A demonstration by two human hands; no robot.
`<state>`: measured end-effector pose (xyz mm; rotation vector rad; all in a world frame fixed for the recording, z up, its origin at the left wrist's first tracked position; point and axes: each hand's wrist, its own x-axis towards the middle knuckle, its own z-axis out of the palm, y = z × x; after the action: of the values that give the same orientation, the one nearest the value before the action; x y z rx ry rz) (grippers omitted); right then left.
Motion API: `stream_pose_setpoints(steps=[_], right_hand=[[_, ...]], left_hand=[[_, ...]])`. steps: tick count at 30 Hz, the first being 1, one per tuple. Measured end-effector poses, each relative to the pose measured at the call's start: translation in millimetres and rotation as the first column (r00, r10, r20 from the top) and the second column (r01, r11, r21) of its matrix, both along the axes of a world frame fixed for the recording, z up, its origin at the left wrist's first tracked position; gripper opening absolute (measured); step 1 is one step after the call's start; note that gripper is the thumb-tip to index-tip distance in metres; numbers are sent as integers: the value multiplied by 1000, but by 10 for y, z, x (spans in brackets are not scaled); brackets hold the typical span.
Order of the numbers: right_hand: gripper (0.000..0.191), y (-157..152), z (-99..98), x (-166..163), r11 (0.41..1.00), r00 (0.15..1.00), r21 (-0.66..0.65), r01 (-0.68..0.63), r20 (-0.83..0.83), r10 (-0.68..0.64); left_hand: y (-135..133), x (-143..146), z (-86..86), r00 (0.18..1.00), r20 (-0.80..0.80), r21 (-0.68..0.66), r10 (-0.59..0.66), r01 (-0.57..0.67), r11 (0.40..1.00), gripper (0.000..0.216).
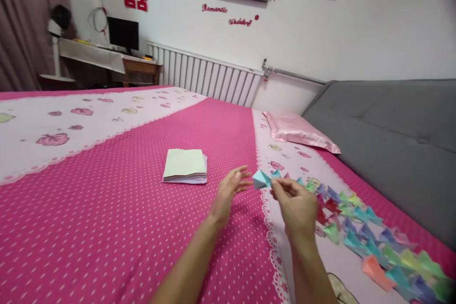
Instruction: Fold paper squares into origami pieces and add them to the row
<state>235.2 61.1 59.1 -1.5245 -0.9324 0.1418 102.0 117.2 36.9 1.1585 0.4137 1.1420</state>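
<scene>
Now: pink bed (117, 213) w/ folded paper pcs (370, 233)

Grey headboard (388, 123) along R side, satin pillow (302, 133) next to it. Pcs lie in rough rows, mixed colours, R of the hands. Paper stack (184, 164), pale green on top, sits beyond L hand (230, 192), a bit left. L hand open, fingers stretched twd blue folded paper (261, 179); can't tell if touching. R hand (297, 202) pinches that pc btwn thumb & fingers, above bed.

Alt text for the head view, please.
The right hand holds a folded blue paper above a pink bed, the left hand open beside it. A stack of paper lies to the left, many colourful folded papers to the right.
</scene>
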Motion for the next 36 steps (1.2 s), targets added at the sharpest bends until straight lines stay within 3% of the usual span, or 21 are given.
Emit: stream_pose_setpoints(steps=[2, 7, 12, 17, 22, 30, 36], right_hand=[[25, 102, -73, -43, 999, 1000, -35, -15, 14, 15], [14, 208, -139, -110, 990, 997, -131, -45, 50, 52], [11, 221, -146, -192, 987, 994, -157, -35, 95, 50], [12, 196, -105, -179, 982, 991, -182, -52, 111, 73], [28, 81, 14, 27, 934, 943, -254, -253, 151, 296], [32, 22, 59, 172, 849, 838, -340, -406, 234, 494], [26, 39, 53, 114, 835, 842, -339, -434, 178, 510]], left_hand=[[20, 38, -62, 999, 25, -23, 23, -22, 999, 48], [70, 96, -162, 991, -112, 19, 75, -74, 997, 66], [78, 123, -264, 960, -244, 155, 135, -99, 983, 49], [102, 124, -230, 955, -264, 20, 132, -132, 991, 39], [132, 80, -169, 948, -309, -106, 81, -119, 987, 39], [126, 68, -168, 946, -323, -106, 14, -51, 993, 34], [107, 89, -163, 944, -330, -77, -24, -2, 997, 30]])
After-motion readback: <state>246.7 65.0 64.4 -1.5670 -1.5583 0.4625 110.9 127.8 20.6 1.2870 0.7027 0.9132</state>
